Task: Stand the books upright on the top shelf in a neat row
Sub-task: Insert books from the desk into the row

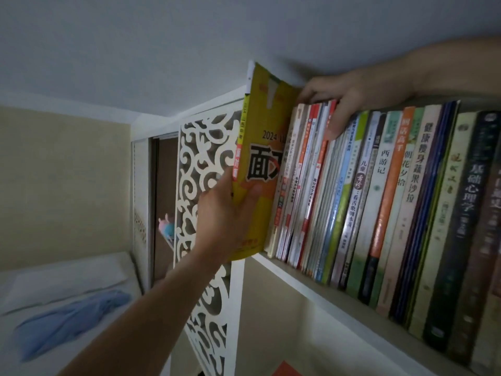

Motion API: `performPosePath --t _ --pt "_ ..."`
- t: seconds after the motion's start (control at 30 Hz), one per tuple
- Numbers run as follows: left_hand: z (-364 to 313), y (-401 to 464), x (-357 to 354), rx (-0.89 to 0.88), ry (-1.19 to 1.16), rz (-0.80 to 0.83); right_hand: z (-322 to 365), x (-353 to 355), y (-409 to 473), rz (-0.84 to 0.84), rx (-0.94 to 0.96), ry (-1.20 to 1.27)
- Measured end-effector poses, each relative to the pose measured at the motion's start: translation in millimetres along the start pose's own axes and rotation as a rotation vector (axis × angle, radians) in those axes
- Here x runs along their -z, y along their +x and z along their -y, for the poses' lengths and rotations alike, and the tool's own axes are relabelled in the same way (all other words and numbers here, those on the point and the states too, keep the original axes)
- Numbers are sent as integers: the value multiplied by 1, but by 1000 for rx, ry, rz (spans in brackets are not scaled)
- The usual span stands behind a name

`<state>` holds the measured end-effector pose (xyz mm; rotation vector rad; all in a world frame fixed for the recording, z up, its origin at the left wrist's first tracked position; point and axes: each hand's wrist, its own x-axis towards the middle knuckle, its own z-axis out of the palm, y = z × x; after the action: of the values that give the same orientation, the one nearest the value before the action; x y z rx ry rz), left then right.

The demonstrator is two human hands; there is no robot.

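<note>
Books (pixel 379 199) fill the top shelf (pixel 311 287) in a packed row, spines toward me, long axes up and down but leaning with their tops to the right. The row runs off the right edge, and the far-right volumes are dark and blurred, so I cannot read their titles. At the left end stands the carved white side panel (pixel 200 169) with its scroll cut-outs, the shelf's end wall.

Between that panel and the row is the yellow book (pixel 260 158), taller than its neighbours, long axis upright, its cover turned partly toward me with large black characters and "2024" on it. Its narrow spine faces left and near; its bottom corner hangs just past the shelf's front edge, and its right side is hidden behind the first thin books.

My left hand (pixel 230 213) grips the yellow book low down, thumb across the cover, fingers wrapped behind the spine and out of sight. My right hand (pixel 341 96) rests over the tops of the red and white thin books, fingers curled over them, thumb pressed down their spines
</note>
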<state>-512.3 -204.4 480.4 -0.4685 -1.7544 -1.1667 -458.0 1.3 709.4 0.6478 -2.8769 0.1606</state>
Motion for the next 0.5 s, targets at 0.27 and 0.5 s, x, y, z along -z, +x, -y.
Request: performPosePath --t 0.27,0.5 --pt "-10 -10 -45 -277 115 -217 8 3 8 21 -2 -33" --pt "-6 -5 -65 -96 43 -209 8 9 -4 34 30 -99"
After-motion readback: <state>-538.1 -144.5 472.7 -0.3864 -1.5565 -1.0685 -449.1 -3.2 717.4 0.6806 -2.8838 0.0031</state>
